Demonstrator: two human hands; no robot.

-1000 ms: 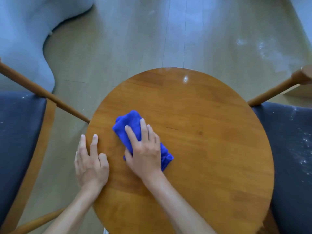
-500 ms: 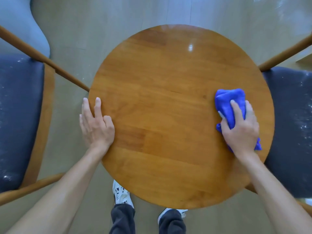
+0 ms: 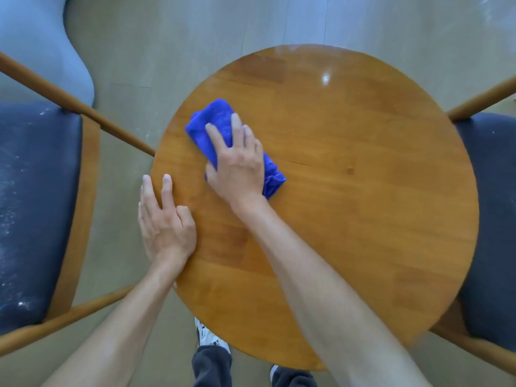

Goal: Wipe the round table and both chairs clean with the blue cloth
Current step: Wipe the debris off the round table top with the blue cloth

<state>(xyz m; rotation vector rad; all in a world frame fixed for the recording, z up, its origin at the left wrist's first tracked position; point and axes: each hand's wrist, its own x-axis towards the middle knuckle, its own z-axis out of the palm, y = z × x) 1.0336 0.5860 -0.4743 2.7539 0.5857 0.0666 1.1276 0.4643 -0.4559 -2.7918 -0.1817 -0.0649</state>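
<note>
The round wooden table (image 3: 349,219) fills the middle of the head view. On its left part lies the folded blue cloth (image 3: 216,121). My right hand (image 3: 237,160) presses flat on the cloth with straight fingers, covering its middle. My left hand (image 3: 164,219) rests flat on the table's left edge, fingers straight, some hanging past the rim. The left chair (image 3: 36,205) has a dark seat speckled with white dust. The right chair (image 3: 491,219) has a dark seat partly tucked under the table.
Wooden armrests (image 3: 83,110) of the left chair reach toward the table's left rim. A light grey sofa (image 3: 42,37) stands at the upper left. My shoes and trouser legs (image 3: 212,358) show below the table's near edge on the pale wood floor.
My right hand has swept the cloth from the table's right edge back across to the left part. My left hand has stayed on the left rim.
</note>
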